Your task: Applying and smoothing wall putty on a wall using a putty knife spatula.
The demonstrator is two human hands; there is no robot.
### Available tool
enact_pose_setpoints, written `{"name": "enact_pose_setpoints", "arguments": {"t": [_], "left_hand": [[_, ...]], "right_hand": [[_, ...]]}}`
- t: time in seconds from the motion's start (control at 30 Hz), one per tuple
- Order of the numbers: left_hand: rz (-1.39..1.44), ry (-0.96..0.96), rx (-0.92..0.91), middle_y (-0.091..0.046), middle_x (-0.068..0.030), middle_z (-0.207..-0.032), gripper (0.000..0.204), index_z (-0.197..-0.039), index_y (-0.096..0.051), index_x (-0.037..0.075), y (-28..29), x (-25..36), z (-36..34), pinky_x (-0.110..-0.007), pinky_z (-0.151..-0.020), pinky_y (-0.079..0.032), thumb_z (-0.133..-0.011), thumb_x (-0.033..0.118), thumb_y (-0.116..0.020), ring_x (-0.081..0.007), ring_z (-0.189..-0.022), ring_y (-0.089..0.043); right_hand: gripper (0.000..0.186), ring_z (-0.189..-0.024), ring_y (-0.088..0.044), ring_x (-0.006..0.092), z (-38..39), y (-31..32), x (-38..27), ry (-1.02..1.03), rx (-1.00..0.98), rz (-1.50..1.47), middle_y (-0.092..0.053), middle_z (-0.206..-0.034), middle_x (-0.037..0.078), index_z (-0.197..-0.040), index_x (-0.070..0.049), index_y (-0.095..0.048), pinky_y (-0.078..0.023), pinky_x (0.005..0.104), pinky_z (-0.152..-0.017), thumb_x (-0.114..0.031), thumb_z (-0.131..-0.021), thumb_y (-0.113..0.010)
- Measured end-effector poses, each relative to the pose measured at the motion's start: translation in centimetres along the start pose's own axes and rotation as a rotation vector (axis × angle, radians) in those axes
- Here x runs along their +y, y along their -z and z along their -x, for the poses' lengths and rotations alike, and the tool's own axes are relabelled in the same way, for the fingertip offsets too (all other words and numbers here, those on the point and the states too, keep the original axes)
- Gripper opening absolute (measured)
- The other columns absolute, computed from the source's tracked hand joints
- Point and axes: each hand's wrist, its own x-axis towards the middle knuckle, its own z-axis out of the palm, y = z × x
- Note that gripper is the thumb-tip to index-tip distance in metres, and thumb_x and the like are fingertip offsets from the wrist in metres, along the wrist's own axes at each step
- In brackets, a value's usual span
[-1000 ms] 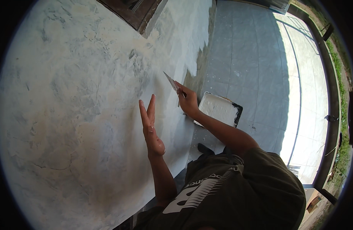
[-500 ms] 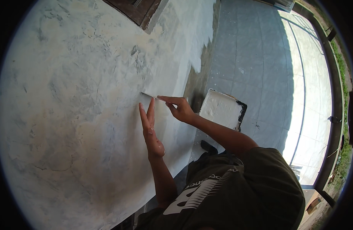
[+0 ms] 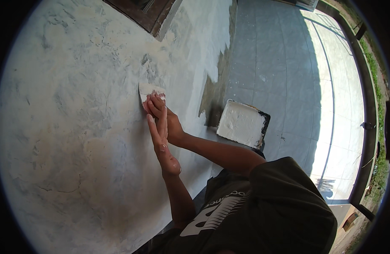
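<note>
My right hand (image 3: 171, 125) grips a flat putty scraper (image 3: 145, 89), its wide blade against the patchy white wall (image 3: 97, 139). Pale compound is smeared on the scraper, and pinkish patches show near my fingers. Just below it, my left hand (image 3: 164, 150) is open, fingers stretched upward and slightly parted. White smears mark its thumb side and the heel of the palm. In this view the left fingers overlap the right hand; whether the two touch, I cannot tell.
A tray of white compound (image 3: 241, 122) with a dark, crusted edge stands on the grey tiled floor (image 3: 279, 84). A brown framed panel (image 3: 150, 17) is set in the wall at the top. Along the wall's foot runs a bare, uncoated strip (image 3: 216, 86).
My right hand has moved left, bringing the scraper from above my left fingertips onto the wall, with its broad face now showing. My left hand has barely shifted.
</note>
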Motion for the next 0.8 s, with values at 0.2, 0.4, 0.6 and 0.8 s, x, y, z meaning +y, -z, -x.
{"name": "enact_pose_setpoints", "arguments": {"t": [0.2,0.4,0.6,0.8], "left_hand": [[0.004,-0.044,0.019,-0.036,-0.0297,-0.150,0.083,-0.156,-0.006,0.006,0.7,1.1,-0.6,-0.055,-0.116,-0.017,-0.097,0.059,-0.026,-0.0413,-0.142,-0.032],[0.000,-0.018,0.008,-0.037,-0.0289,-0.150,0.081,-0.156,-0.006,0.006,0.8,0.7,-0.1,-0.052,-0.117,-0.017,-0.097,0.057,-0.024,-0.0402,-0.142,-0.033],[-0.016,-0.002,0.050,-0.038,-0.0286,-0.149,0.079,-0.156,-0.006,0.006,1.7,1.2,0.8,-0.052,-0.117,-0.016,-0.097,0.055,-0.025,-0.0400,-0.142,-0.034],[-0.050,0.030,0.040,-0.038,-0.0277,-0.150,0.077,-0.156,-0.007,0.006,1.9,0.3,1.7,-0.052,-0.117,-0.016,-0.097,0.051,-0.025,-0.0398,-0.142,-0.034]], "right_hand": [[0.044,-0.113,-0.063,0.0226,12.1,7.9,-1.7,-0.435,-0.254,-0.101,-0.068,-0.116,0.018,-0.130,-0.005,-0.061,-0.048,0.0323,-0.097,0.009,-0.088,-0.054],[0.037,-0.102,-0.059,0.0097,2.3,10.1,4.6,-0.571,0.160,-0.143,-0.067,-0.112,0.007,-0.131,0.004,-0.057,-0.047,0.0254,-0.092,0.007,-0.094,-0.052],[0.039,-0.097,-0.060,0.0098,-8.3,10.0,8.2,-0.388,0.360,-0.052,-0.069,-0.107,0.007,-0.125,0.003,-0.062,-0.048,0.0249,-0.089,0.009,-0.088,-0.050],[0.040,-0.087,-0.067,0.0121,-13.1,8.9,11.3,-0.257,0.387,0.035,-0.073,-0.105,0.016,-0.122,-0.002,-0.066,-0.050,0.0237,-0.079,0.006,-0.085,-0.052]]}}
